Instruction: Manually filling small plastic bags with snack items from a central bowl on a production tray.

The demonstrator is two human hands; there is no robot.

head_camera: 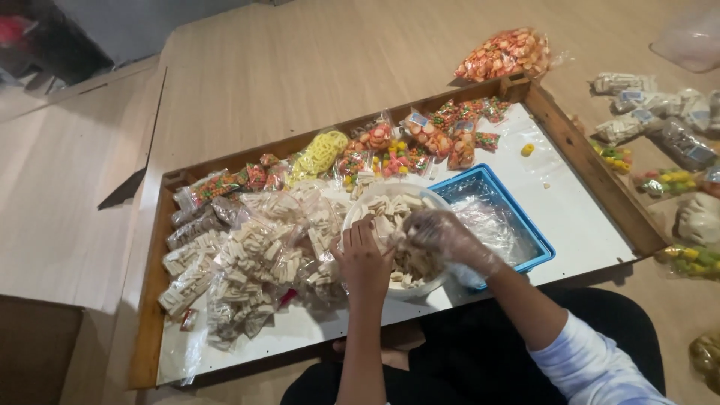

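Note:
A white bowl [358, 211] full of pale stick-shaped snacks [390, 214] stands in a wooden-framed tray [592, 172] with a white base. My left hand [363, 259] is bare and rests on the bowl's near left rim, fingers curled over the snacks. My right hand [448, 238] wears a clear plastic glove and reaches into the bowl from the right, closed around some snack sticks. Whether the left hand grips anything is hidden.
Many clear bags of pale sticks [247, 259] lie left of the bowl. Bags of colourful snacks [409, 142] line the tray's far side. A blue basket [499, 217] with plastic bags sits right of the bowl. More bags [660, 124] lie on the floor at right.

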